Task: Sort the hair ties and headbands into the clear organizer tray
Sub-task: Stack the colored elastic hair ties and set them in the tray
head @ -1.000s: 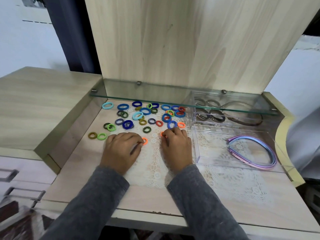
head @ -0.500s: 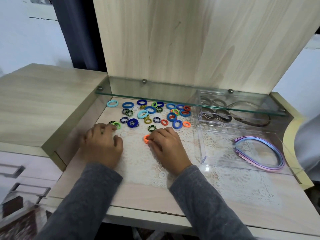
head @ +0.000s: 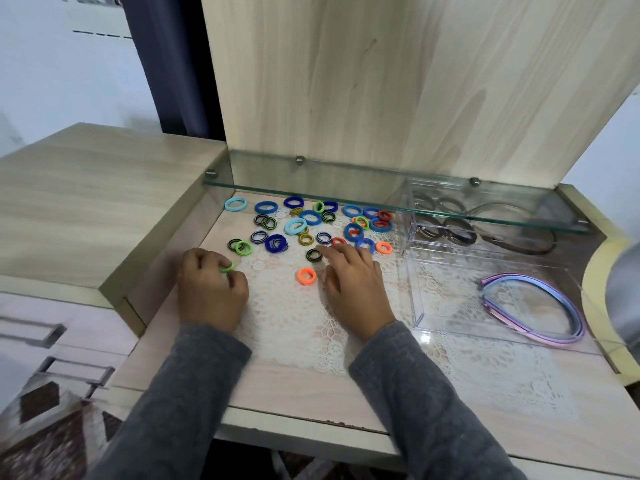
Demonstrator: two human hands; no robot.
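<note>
The right hand [head: 349,277] has slid off one orange fabric hair tie [head: 306,276], its grip slack and empty. One clear plastic organizer tray [head: 415,299] stands rightward on the surface [head: 311,386]. The left hand [head: 211,289], grip closed, pinches one green fabric hair tie [head: 227,268] at its fingertips, tilted, long axis left-right.

i see bare lace mat [head: 294,327] between my left hand [head: 211,289] and right hand [head: 353,285] and in front of them, with one orange hair tie [head: 306,276] in the gap. the glass shelf [head: 346,181] overhangs the rearmost hair ties [head: 311,218] and the rear compartments of the clear organizer tray [head: 414,296], open only from the front. the side wall [head: 162,263] stands just beside my left hand.
</note>
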